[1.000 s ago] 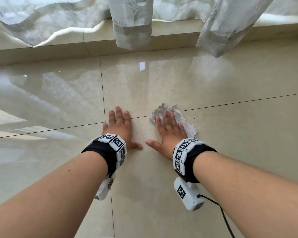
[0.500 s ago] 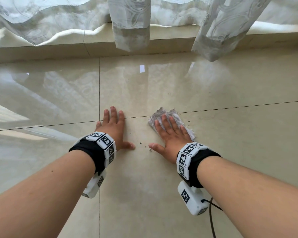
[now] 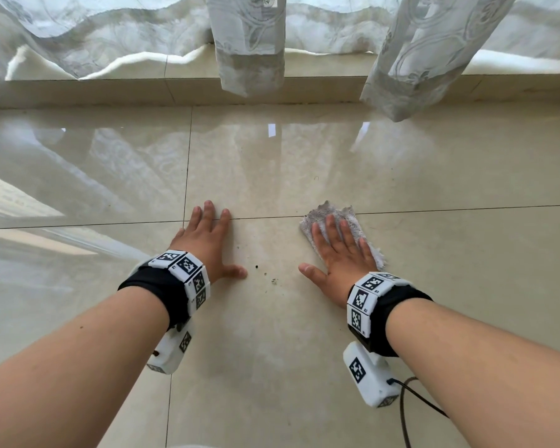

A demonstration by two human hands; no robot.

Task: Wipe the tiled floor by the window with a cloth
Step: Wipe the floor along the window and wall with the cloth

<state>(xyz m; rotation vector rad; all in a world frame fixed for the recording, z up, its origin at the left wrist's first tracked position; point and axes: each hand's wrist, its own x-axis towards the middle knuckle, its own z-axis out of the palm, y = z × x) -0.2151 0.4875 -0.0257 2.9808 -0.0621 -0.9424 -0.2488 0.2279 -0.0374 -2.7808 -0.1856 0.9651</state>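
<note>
Two hands lie flat on the floor. The right hand (image 3: 343, 253) presses palm-down, fingers straight and spread, on a small grey-white cloth (image 3: 332, 211). The cloth lies on the tile across a grout line (image 3: 265, 217), with its frayed far edge and right edge showing past the fingers. The left hand (image 3: 207, 244) rests bare on the tile to the left, fingers straight and holding nothing, its fingertips reaching that same grout line. Between the two thumbs a few dark crumbs (image 3: 265, 273) sit apart from the cloth.

The cloth looks thin, limp and light. It would probably bunch up if pushed from one edge, and it should slide easily on the glossy tile. A flat palm over its middle, with the fingers spread toward the leading edge, seems the surest hold.

Both wrists carry black bands with square marker tags (image 3: 369, 295), and a dark cable (image 3: 411, 399) trails from the right one. The beige tiled floor (image 3: 272, 350) mirrors the light. At the far side a low tiled ledge (image 3: 110, 88) runs left to right, and sheer patterned curtains (image 3: 249, 43) hang down over it.
</note>
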